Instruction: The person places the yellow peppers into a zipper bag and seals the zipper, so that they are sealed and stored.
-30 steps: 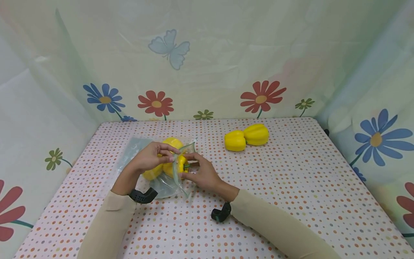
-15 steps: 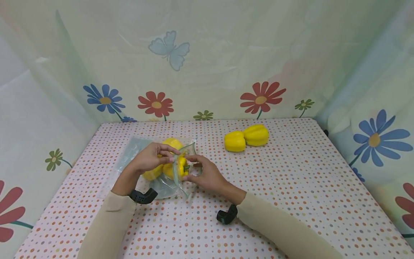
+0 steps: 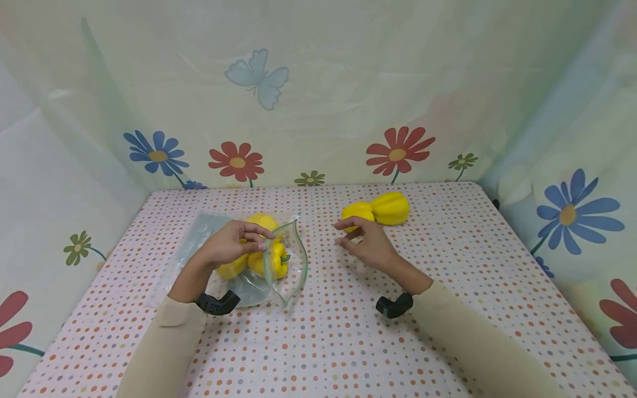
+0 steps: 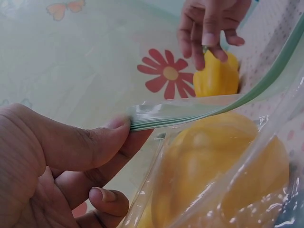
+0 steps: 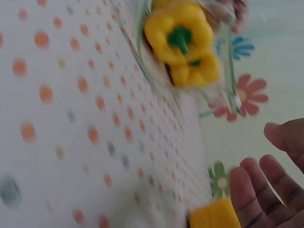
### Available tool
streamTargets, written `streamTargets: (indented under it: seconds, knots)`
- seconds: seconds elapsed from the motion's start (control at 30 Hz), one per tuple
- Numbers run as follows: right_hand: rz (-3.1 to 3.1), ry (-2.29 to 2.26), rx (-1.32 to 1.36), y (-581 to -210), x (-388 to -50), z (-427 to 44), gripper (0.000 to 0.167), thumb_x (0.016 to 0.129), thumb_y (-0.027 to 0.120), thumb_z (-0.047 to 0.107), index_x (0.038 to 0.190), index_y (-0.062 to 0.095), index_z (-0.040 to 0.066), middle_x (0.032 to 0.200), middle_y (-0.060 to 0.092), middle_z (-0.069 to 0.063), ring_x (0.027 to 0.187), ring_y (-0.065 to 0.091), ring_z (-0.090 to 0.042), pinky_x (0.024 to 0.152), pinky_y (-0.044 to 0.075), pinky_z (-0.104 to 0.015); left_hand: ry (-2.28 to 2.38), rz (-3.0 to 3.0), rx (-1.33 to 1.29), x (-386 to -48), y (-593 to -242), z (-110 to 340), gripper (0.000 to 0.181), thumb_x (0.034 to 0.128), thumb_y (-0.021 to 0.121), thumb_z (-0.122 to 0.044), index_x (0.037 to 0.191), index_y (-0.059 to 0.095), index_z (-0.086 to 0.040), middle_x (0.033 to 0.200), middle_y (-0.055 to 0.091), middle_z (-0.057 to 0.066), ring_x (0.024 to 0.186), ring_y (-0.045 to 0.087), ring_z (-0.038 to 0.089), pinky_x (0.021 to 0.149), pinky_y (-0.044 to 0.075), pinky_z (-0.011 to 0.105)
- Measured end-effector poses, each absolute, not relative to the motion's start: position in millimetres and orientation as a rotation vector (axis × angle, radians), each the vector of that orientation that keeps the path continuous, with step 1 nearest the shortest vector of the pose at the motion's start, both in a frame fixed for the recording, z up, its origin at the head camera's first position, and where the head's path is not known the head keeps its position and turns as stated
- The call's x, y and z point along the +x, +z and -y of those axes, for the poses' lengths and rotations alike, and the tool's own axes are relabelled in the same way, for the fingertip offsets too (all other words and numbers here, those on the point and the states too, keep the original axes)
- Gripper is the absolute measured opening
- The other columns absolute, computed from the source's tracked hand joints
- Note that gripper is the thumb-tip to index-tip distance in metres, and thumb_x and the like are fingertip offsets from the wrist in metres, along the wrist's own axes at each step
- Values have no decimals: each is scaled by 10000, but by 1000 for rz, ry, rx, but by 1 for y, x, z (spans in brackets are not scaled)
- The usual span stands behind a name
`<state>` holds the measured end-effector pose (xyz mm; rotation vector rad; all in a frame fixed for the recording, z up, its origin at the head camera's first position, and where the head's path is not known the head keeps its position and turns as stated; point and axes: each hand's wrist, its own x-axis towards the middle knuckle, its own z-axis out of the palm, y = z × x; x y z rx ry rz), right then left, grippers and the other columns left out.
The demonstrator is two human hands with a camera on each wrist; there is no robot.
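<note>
Left hand [image 3: 234,241] pinches a limp, clear plastic zip bag [image 3: 250,289] by its green rim [image 4: 164,122]; glossy yellow bell peppers [image 3: 267,264] lie inside, under and beside that hand. Right hand [image 3: 370,241], empty, fingers parted, hovers before two loose yellow peppers [image 3: 390,208]. Probably firm and slick, each suits a grip round its body. Left hand obscures the bagged count; right overlaps the nearer loose pepper.
</note>
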<state>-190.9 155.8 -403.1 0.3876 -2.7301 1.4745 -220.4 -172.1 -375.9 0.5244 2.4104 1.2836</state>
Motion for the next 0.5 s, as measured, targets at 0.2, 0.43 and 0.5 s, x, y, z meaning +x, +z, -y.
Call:
streamTargets:
  seconds: [0.2,0.43,0.5]
  knots:
    - [2736,1495,213,-392,-207,-187,354,916,701,135,1257,618,85,1335,573,-115,887,624,-259,659,560,-243,1278,-2409,527,-221,-377,173,253,930,659,-72,1181,694,-69,828,737,26,963,638,191,812,522,282]
    - [2791,1440,134,-388,-221,-208,475,912,709,145,1359,549,131,1433,493,-118,883,612,-280,673,561,-249,1287,-2404,531,-221,-377,173,253,930,656,-62,1180,694,-62,811,729,43,909,633,195,787,523,278]
    - [2814,1420,135,-391,-226,-211,506,912,708,151,1385,529,154,1435,488,-137,856,621,-287,656,552,-249,1288,-2404,537,-221,-376,173,253,930,654,-57,1180,694,-59,806,728,46,888,629,199,774,520,274]
